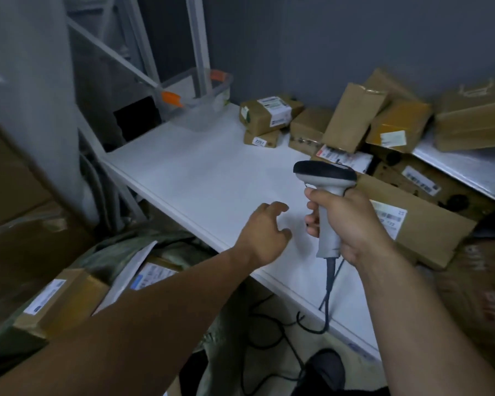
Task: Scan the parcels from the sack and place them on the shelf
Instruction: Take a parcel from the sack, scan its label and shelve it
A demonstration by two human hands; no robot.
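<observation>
My right hand point(352, 221) grips the handle of a grey barcode scanner point(325, 178), its black head pointing away over the white shelf point(200, 172). A cable hangs from the handle's base. My left hand point(265, 232) hovers just above the shelf's front edge, empty, fingers loosely curled and apart. Several brown cardboard parcels point(352, 118) with white labels are piled at the back and right of the shelf. At the lower left, a green sack point(120, 252) lies open with a labelled brown box point(60, 301) and a white envelope point(132, 270) in it.
A clear plastic bin point(203, 101) with orange clips stands at the shelf's far left corner. A large flat box point(412, 221) lies at the right by the scanner. Black cables point(272, 332) trail on the floor below. Big cartons rise at the left edge.
</observation>
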